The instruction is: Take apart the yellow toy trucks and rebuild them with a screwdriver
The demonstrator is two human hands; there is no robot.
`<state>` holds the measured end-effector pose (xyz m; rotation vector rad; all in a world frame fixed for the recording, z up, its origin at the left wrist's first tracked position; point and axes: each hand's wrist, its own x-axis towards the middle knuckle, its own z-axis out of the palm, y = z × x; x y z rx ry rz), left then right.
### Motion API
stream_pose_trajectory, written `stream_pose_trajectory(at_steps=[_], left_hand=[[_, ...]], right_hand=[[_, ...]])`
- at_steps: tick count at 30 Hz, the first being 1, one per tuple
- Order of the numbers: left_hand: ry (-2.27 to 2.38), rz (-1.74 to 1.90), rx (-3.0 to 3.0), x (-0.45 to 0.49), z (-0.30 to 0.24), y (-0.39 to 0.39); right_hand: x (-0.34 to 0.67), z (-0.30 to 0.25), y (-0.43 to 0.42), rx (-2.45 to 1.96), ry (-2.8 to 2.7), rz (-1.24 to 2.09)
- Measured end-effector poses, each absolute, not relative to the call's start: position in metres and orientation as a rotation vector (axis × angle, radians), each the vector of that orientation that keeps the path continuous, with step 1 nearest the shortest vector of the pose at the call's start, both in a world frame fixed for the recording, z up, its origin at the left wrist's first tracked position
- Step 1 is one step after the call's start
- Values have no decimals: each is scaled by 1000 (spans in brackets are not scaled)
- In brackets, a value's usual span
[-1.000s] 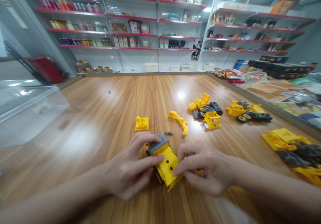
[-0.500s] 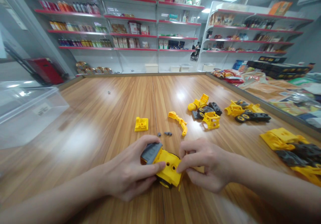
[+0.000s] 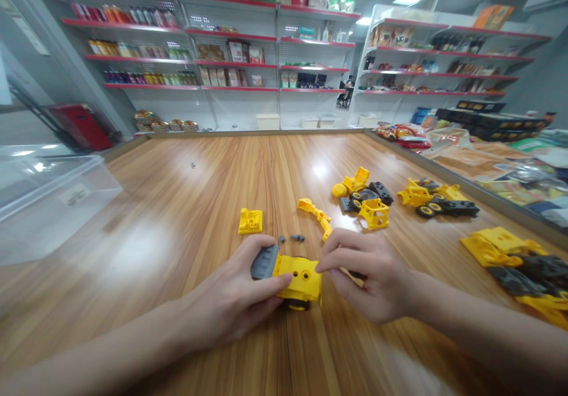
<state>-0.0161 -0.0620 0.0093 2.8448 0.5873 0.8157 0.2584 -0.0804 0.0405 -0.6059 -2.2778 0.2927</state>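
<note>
The left hand grasps the yellow toy truck, at six o'clock, around its grey end; likely light, stiff, smooth plastic, it should handle best by its sides. The right hand has fingertips at the truck's three o'clock edge, but I cannot tell whether they pinch it. Between two and three o'clock, print on the black boxes is too small to read.

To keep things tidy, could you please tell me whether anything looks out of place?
An object too small to identify lies alone on the table, toward back left, away from the yellow toy vehicle in the left hand; nothing looks spilled.
</note>
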Motion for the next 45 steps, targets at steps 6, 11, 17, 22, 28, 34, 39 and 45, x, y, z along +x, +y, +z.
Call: stream_pose_trajectory(at_steps=[6, 11, 17, 22, 28, 34, 39, 45], left_hand=[[891, 1045, 2690, -11, 1, -68], [1029, 1054, 2064, -8, 9, -68], [857, 804, 911, 3, 26, -77], [598, 664, 690, 5, 18, -85], [395, 481, 605, -1, 12, -89], [292, 423, 488, -3, 8, -83], [316, 478, 435, -3, 2, -76], [359, 506, 423, -2, 1, -73]], right_hand=[[258, 41, -79, -586, -2203, 176], [257, 43, -85, -519, -2137, 90], [257, 48, -99, -451, -2254, -87], [255, 51, -105, -477, -2321, -208], [252, 55, -107, -447, -2283, -196], [253, 47, -105, -447, -2306, -161], [253, 35, -99, -547, -2216, -103], [246, 39, -95, -597, -2018, 29]])
